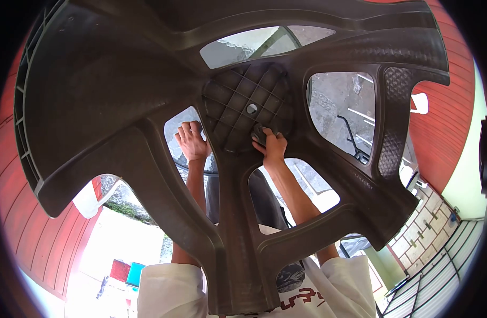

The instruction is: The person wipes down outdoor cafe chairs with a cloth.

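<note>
A large dark brown moulded plastic piece [235, 212], like a chair with cut-out openings, fills most of the head view. At its middle is a round ribbed panel [238, 119] with a small hole. My right hand [272, 147] pinches a dark grey wad [259, 134], perhaps cloth or sponge, against the lower part of this panel. Through the opening left of the panel shows my left hand [192, 141], its fingers bent round the opening's edge. My forearms pass behind the lower brown struts.
Red slatted walls [445, 132] stand on both sides. White chair parts [420, 103] show at the right edge. Through the openings are grey ground [333, 100] and a dark thin frame. Lower left holds a turquoise object [136, 274]; lower right, a tiled wall [426, 222] and metal bars.
</note>
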`<move>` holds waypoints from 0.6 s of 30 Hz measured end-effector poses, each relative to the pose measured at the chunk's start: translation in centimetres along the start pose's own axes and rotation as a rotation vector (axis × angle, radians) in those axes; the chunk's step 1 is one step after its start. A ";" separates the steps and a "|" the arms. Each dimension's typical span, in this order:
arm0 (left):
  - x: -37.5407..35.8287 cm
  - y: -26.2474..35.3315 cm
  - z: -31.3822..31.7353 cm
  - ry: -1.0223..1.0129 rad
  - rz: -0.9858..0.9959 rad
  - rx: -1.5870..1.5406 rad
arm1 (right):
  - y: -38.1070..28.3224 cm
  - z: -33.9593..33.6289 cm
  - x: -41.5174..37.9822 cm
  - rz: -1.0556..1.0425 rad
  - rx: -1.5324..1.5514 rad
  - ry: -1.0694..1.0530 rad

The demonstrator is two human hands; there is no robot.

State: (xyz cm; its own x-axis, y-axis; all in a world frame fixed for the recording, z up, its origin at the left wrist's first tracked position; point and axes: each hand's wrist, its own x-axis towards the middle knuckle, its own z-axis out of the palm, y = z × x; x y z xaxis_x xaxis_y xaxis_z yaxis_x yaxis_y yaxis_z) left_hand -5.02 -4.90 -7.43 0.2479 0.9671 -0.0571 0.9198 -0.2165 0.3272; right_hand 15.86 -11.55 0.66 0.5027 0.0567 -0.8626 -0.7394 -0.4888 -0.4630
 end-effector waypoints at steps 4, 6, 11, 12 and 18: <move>-0.1 -0.1 0.1 0.009 -0.003 -0.034 | -1.8 -0.1 -1.0 -0.351 -0.465 0.063; -0.2 -0.1 0.3 0.011 -0.001 -0.039 | -2.8 -1.1 -0.3 -0.866 -0.896 0.014; -0.3 -0.4 0.6 -0.002 -0.005 -0.018 | -4.0 -1.5 0.2 -1.184 -1.236 -0.286; -0.3 -0.5 0.7 -0.012 -0.011 -0.013 | -3.8 -1.4 0.3 -1.199 -1.310 -0.299; -0.3 -0.4 0.6 -0.008 -0.006 0.004 | -2.2 -0.4 0.4 -1.071 -1.436 -0.243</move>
State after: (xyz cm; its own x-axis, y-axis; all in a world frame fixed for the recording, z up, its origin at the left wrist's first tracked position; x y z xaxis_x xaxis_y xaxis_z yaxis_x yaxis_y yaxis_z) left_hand -5.25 -5.21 -8.12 0.2450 0.9672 -0.0669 0.9225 -0.2113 0.3230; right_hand 17.87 -10.82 1.40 0.2833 0.8677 -0.4086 0.8147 -0.4425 -0.3749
